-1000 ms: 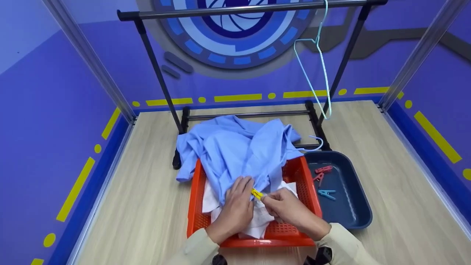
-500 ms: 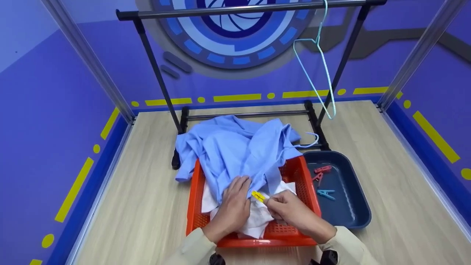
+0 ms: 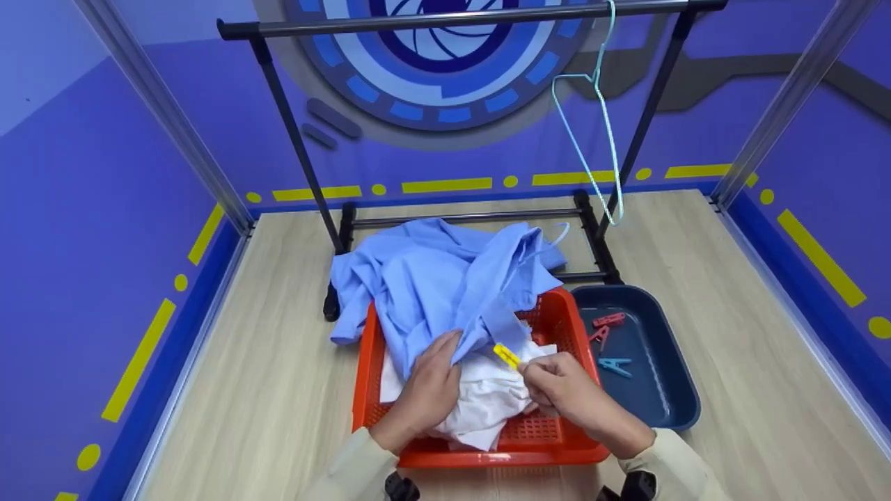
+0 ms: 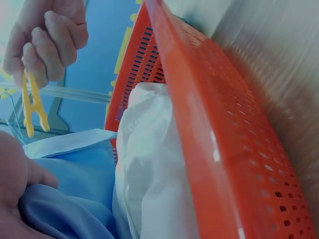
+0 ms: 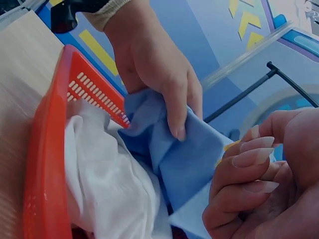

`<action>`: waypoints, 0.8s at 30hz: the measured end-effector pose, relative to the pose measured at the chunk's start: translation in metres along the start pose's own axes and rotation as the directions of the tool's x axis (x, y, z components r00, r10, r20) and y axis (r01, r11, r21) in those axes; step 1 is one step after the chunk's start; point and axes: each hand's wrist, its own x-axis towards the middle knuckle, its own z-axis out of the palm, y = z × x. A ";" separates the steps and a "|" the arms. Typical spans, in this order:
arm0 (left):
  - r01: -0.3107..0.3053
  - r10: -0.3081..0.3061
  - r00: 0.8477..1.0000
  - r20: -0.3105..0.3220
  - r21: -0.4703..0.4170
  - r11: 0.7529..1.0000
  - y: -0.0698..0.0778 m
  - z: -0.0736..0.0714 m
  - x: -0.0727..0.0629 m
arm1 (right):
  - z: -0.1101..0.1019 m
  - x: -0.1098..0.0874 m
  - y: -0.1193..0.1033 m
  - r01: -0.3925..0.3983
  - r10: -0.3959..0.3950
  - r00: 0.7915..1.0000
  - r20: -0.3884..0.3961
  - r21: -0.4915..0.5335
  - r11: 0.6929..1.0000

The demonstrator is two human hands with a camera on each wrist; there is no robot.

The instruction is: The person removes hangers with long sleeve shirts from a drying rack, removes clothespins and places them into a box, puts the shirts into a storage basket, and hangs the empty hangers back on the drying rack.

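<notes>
A light blue shirt (image 3: 435, 278) lies heaped over the back of a red basket (image 3: 501, 458), with a pale hanger hook (image 3: 564, 232) sticking out at its right. My left hand (image 3: 426, 393) grips the shirt's near edge, its thumb folded over the fabric in the right wrist view. To the right, my right hand (image 3: 574, 390) pinches a yellow clothespin (image 3: 507, 357) between thumb and fingers. The clothespin (image 4: 34, 106) points away from my right hand, its free ends slightly apart in the left wrist view. White cloth (image 3: 480, 403) fills the basket's front beneath both hands.
A dark blue tub (image 3: 654, 369) beside the basket holds two red clothespins (image 3: 604, 327) and a teal clothespin (image 3: 615, 367). Behind stands a black clothes rack (image 3: 296, 139) with a mint hanger (image 3: 604, 118) on its rail (image 3: 445, 20). Patterned walls enclose the wooden tabletop (image 3: 278, 362).
My right hand has moved right with the clothespin, away from the shirt. My left hand has shifted left with the fabric, uncovering more white cloth. The hook in the shirt has swung left and up.
</notes>
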 end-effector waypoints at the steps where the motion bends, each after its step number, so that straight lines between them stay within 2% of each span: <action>1: 0.000 0.000 1.000 -0.002 -0.011 1.000 -0.001 -0.001 0.000 | -0.003 0.000 0.000 0.003 -0.003 1.000 -0.010 -0.001 1.000; 4: 0.016 -0.016 1.000 0.004 -0.037 0.999 -0.002 -0.003 -0.001 | -0.011 0.000 0.000 0.009 -0.010 0.998 -0.068 -0.017 1.000; 6: 0.033 -0.033 0.999 0.014 -0.053 0.998 -0.003 -0.005 -0.001 | -0.016 0.000 -0.001 0.009 -0.014 0.991 -0.134 -0.038 0.999; 9: 0.022 -0.022 1.000 0.004 -0.063 0.998 -0.003 -0.006 -0.001 | -0.023 0.001 -0.001 -0.020 0.009 0.968 -0.249 -0.040 0.999; 12: 0.020 -0.021 1.000 -0.010 -0.083 0.996 -0.004 -0.007 -0.001 | -0.031 0.001 -0.001 -0.065 0.056 0.935 -0.350 -0.015 0.998; 17: 0.037 -0.039 0.999 -0.019 -0.119 0.992 -0.006 -0.009 0.000 | -0.043 -0.001 0.002 -0.094 0.078 0.907 -0.413 -0.017 0.995; 20: 0.023 -0.027 0.999 -0.031 -0.120 0.992 -0.007 -0.009 0.000 | -0.050 0.001 0.005 -0.098 0.081 0.893 -0.443 -0.016 0.995; 24: 0.007 -0.011 0.999 -0.033 -0.123 0.992 -0.007 -0.010 0.000 | -0.062 0.004 0.011 -0.117 0.100 0.863 -0.496 -0.002 0.993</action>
